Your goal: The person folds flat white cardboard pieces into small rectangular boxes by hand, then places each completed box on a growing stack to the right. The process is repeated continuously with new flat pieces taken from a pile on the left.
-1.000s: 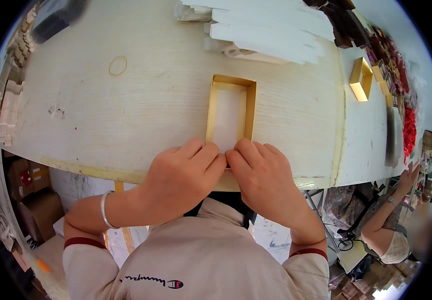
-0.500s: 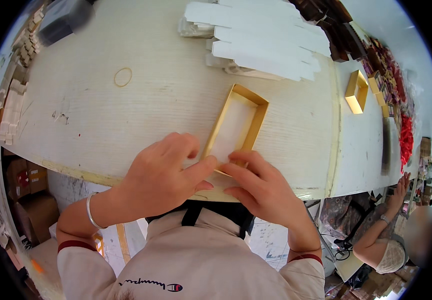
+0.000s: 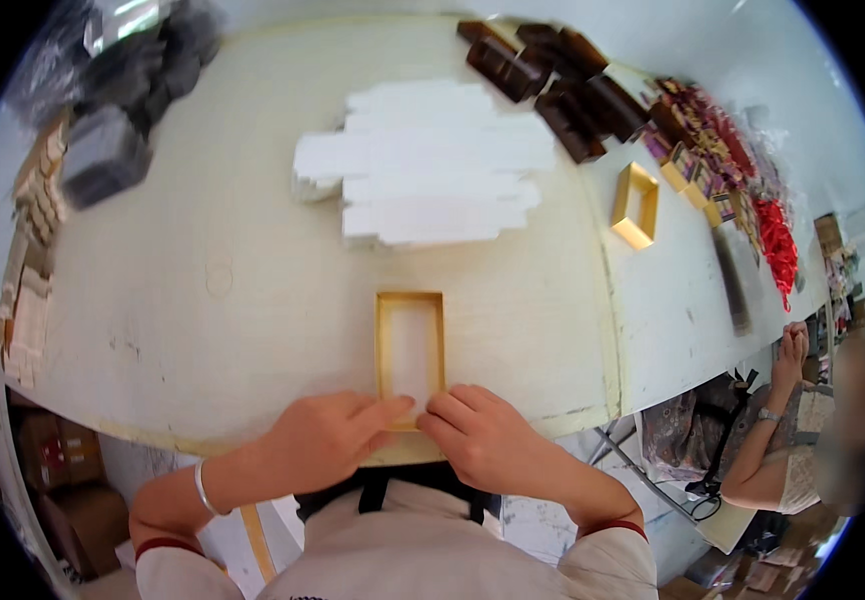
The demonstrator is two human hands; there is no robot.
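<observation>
A gold cardboard box (image 3: 382, 345), rectangular with low walls and a pale inside, lies on the table directly before me. Its long sides run away from me, and its near end is at the table's front edge. My left hand (image 3: 328, 432) is closed at the near left corner, thumb and fingers pinching the end wall. At the near right corner my right hand (image 3: 478, 432) is closed too, its curled fingers on the same wall. Both hands partly hide that end of the box.
Beyond the box lies a stack of flat white carton blanks (image 3: 433, 180). A second gold box (image 3: 636, 210) stands at the right, near dark brown boxes (image 3: 593, 105) and red ribbon-like material (image 3: 778, 250). Grey stacked pieces (image 3: 103, 155) sit far left. Another person's forearm (image 3: 761, 440) shows at right.
The gold box has turned from a slant to straight in front of me. My hands have come closer together, and their fingers have closed on its near end. The view has shifted.
</observation>
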